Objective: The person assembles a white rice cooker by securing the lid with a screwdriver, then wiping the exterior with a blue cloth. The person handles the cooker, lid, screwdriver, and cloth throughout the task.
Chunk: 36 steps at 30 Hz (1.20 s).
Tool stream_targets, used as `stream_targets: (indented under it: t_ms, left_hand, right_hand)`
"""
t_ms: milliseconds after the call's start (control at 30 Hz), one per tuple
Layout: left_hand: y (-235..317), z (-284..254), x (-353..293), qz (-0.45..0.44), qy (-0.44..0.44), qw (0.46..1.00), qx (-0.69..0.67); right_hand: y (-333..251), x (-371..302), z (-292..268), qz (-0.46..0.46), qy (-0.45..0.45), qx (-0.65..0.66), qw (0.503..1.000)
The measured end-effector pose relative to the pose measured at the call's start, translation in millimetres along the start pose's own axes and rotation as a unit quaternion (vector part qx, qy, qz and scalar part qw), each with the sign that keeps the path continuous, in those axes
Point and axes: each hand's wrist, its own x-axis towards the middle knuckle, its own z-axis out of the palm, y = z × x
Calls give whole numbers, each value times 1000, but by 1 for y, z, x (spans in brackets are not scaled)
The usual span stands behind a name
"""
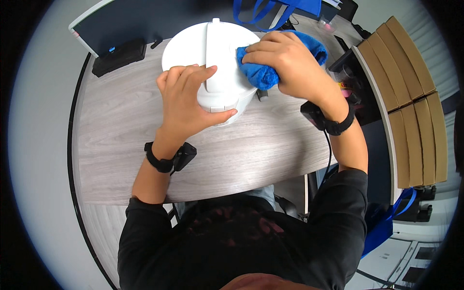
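Observation:
A white round lidded bin [186, 46] stands on the desk before me, a raised strip running across the middle of its lid. My left hand [186, 96] grips the bin's near left side, fingers spread over the lid's edge and thumb along the front below it. On the right part of the lid, my right hand [285, 58] is closed around a bunched blue cloth [258, 72] and presses it against the surface. Part of the cloth hangs out behind that hand. Both wrists wear black straps with small black boxes.
The wood-grain desk [232, 154] ends in a curved edge near my body. A black pouch [119, 57] lies at the back left before a dark partition. At the back right hangs a blue bag [304, 6]. Cardboard boxes [406, 72] line the right, beyond a dark shelf with small items.

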Motion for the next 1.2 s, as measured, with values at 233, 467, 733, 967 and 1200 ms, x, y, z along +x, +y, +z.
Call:
stream_targets:
  t_ms: [233,467,733,967,1200]
  left_hand:
    - [0,2,4,12,36,999,-10]
    - [-1,2,1,8,24,1000,-9]
    - [-2,3,0,12,26,1000,-8]
    - [-2,4,0,5,35,999,-6]
    - [-2,3,2,6,27,1000,-14]
  right_hand:
    - [21,16,15,35,39,41,998]
    - [45,55,53,104,38,-21,994]
    - [57,80,62,143,-18,-8,989]
    - [38,61,45,91,1,-1,996]
    - [39,47,30,46,38,71,996]
